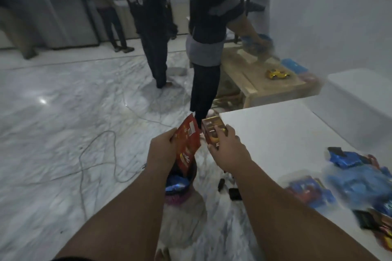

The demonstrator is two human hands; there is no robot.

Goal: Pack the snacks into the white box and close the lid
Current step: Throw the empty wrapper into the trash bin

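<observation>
Two snacks are in hand in the head view. The left grip (163,148) is closed round the edge of a red pouch (186,144), which stands on end above an open bag (193,168) on the floor (63,112), blue packets (176,186) showing inside it. The right grip (228,150) is wrapped round a brown carton (211,131), long axis pointing away from the person, just beside the near corner of the white surface (275,133). The white box (360,108) sits at the far right of that surface, ahead and to the right of both grips and well apart from them; whether its lid is on I can't make out from where I stand. More snacks (356,178) lie in a blurred heap on the surface, nearer the person than the box. To my eye the right grip is the nearer one and has the shorter swing across, so the carton looks set to go first; the pouch must cross further. Another person (207,27) stands beyond the surface's far corner
</observation>
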